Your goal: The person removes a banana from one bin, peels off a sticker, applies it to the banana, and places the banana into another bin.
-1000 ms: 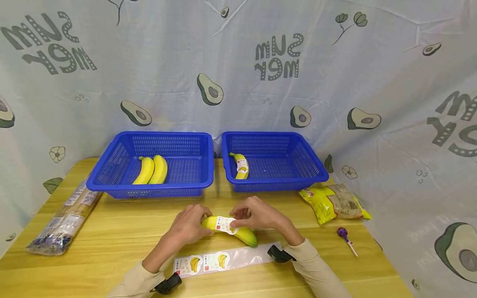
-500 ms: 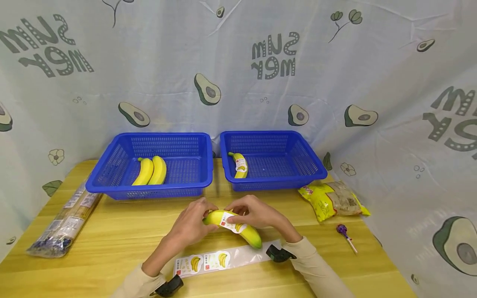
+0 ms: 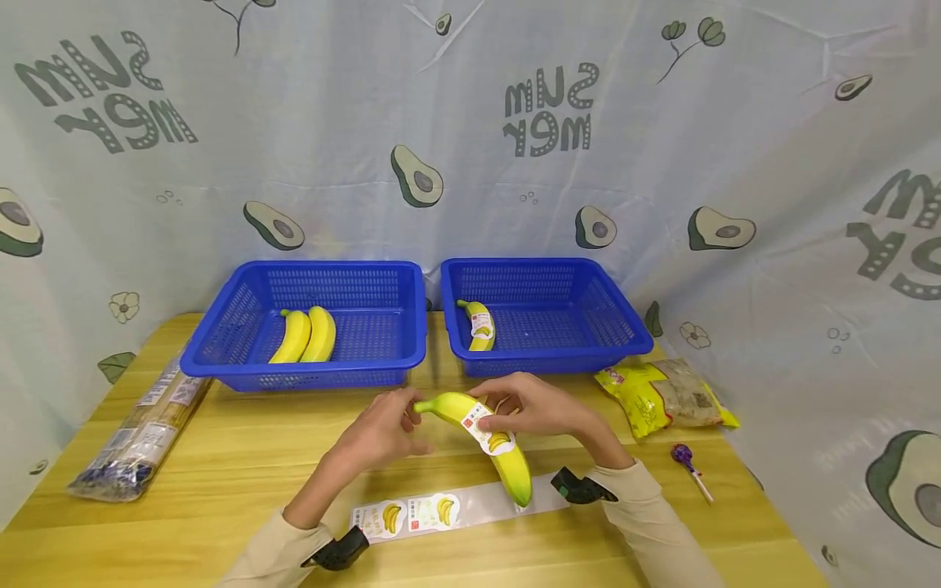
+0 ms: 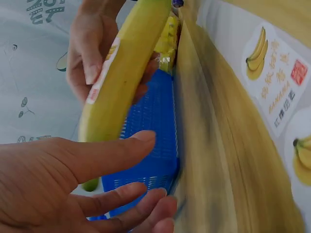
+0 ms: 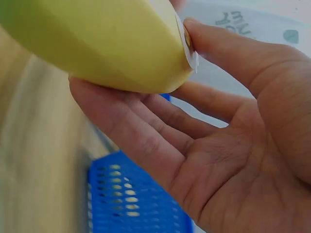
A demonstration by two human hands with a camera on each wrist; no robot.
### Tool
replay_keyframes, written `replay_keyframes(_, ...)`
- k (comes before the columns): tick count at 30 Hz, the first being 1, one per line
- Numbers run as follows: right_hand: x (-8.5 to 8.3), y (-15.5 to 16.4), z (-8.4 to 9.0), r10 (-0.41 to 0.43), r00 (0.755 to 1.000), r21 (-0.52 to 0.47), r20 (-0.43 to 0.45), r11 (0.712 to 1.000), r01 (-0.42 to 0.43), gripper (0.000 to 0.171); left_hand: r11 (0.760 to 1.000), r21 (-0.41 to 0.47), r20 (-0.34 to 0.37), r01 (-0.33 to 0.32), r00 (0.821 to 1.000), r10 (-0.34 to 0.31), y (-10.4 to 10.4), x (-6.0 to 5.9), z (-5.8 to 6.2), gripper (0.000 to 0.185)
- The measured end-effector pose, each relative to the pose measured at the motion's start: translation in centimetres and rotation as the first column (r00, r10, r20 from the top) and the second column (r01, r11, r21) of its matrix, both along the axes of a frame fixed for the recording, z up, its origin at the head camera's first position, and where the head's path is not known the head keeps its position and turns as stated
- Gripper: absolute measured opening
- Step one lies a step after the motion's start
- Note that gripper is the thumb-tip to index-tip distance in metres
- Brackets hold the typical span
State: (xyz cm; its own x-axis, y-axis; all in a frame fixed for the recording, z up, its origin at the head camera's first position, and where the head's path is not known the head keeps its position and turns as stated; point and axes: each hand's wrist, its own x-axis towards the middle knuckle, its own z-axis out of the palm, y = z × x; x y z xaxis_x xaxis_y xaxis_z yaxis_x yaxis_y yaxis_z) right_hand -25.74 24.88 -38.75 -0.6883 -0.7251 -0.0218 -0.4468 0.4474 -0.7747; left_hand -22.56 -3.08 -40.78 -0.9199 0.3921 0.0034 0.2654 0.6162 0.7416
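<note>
A yellow banana (image 3: 518,469) with a greenish tip is held up over the table by my right hand (image 3: 532,406). In the right wrist view its fingers (image 5: 131,126) support the banana from below, and the thumb (image 5: 228,46) presses at the white sticker's edge. That sticker (image 3: 488,428), printed with bananas, wraps across the banana's middle. My left hand (image 3: 378,429) is beside the stem end, thumb and fingers spread apart in the left wrist view, gripping nothing. Below lies a clear backing strip (image 3: 478,506) with two banana stickers (image 3: 434,512) at its left part.
Two bare bananas (image 3: 319,335) lie in the left blue basket (image 3: 309,377). One stickered banana (image 3: 480,324) lies in the right blue basket (image 3: 547,362). A long plastic-wrapped pack (image 3: 147,433) is at left; a yellow snack bag (image 3: 662,396) and a lollipop (image 3: 687,467) are at right.
My right hand has lifted the banana and moved it slightly right, its green tip now pointing more downward. My left hand has let go of the stem end.
</note>
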Motion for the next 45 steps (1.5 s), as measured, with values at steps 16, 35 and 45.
replay_keyframes(16,-1.6,1.9,4.3,-0.127,0.991,-0.118,0.044,0.984,0.131,0.054,0.594,0.764,0.426,-0.251,0.888,-0.172,4.4,-2.0,-1.0,0.037)
replay_keyframes(35,-5.9,2.1,7.3,-0.35,0.935,-0.136,0.055,0.925,0.354,0.055,0.083,0.772,0.636,-0.631,0.766,-0.095,7.5,-4.3,-0.5,0.036)
replay_keyframes(45,-9.1,2.5,7.9,-0.4,0.916,-0.073,0.037,0.913,0.401,0.058,0.0,0.738,0.671,-0.675,0.733,-0.111,8.5,-5.0,-0.2,0.011)
